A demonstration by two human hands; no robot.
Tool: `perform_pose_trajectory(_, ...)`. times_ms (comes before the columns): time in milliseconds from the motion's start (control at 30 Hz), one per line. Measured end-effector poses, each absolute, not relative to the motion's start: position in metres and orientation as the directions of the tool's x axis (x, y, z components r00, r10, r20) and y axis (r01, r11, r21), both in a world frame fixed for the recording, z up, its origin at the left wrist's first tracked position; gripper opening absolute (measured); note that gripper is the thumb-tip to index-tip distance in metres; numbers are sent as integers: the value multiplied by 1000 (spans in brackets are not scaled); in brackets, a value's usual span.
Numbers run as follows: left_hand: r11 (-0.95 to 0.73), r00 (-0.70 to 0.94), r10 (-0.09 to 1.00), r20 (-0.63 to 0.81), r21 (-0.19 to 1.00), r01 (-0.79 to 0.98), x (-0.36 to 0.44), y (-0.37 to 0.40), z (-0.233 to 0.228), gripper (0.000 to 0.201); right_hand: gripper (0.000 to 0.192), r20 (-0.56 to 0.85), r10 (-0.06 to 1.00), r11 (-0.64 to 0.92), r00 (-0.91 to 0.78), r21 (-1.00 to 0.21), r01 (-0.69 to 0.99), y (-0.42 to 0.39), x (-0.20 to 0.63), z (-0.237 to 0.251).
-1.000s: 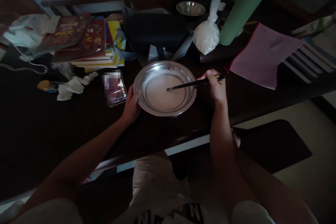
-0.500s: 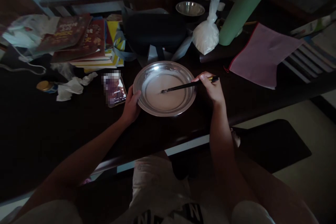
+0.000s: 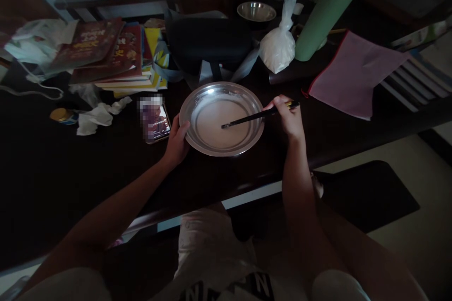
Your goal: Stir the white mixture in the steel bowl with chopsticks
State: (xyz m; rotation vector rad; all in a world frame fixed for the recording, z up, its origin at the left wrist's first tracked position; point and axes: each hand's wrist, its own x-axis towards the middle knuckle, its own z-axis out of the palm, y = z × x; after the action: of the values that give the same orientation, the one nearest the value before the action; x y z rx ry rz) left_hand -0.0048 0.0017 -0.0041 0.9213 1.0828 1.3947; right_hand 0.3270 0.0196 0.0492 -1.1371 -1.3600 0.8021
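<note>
Now left hand (image 3: 176, 143) grips the metal dish (image 3: 247, 143) rim — right hand (image 3: 289, 120) fingers pinch probably chopsticks (image 3: 247, 118).

A phone (image 3: 157, 123) lay beside crumpled tissue (image 3: 95, 117); books (image 3: 113, 56) were stacked behind, with a white plastic bag (image 3: 278, 47) and pink cloth (image 3: 353, 75) off to my right.

Phone (image 3: 156, 120) screen blurred out, unreadable. Book (image 3: 88, 42) titles too small to read. Chopsticks' (image 3: 257, 115) upper part hidden inside right hand (image 3: 288, 117). Green roll (image 3: 330, 7) cut off at top edge.
</note>
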Motion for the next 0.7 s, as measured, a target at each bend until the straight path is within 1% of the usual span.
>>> perform_pose_trajectory(100,6,-95,995,-34,959,-282,-5,2,-4,50,53,326,944,313,51,-932,181,19,326,50)
perform_pose_trajectory(200,10,-104,994,-44,953,-304,-6,2,-5,51,57,334,934,305,128,-930,204,19,326,51)
perform_pose_trajectory(267,6,-113,993,-44,951,-311,-6,2,-6,51,58,323,936,291,141,-934,206,18,326,51)
perform_pose_trajectory(400,4,-119,992,-42,952,-305,-5,3,-6,52,53,339,939,326,49,-928,181,19,327,50)
perform_pose_trajectory(467,5,-114,993,-41,954,-301,-5,2,-5,52,53,352,932,334,82,-926,175,20,327,49)
perform_pose_trajectory(567,1,-96,995,-30,957,-290,-5,2,-3,51,56,332,934,305,130,-933,189,20,328,49)
perform_pose_trajectory(700,2,-95,995,-29,964,-266,-5,1,-3,51,54,336,941,322,47,-928,185,20,327,49)
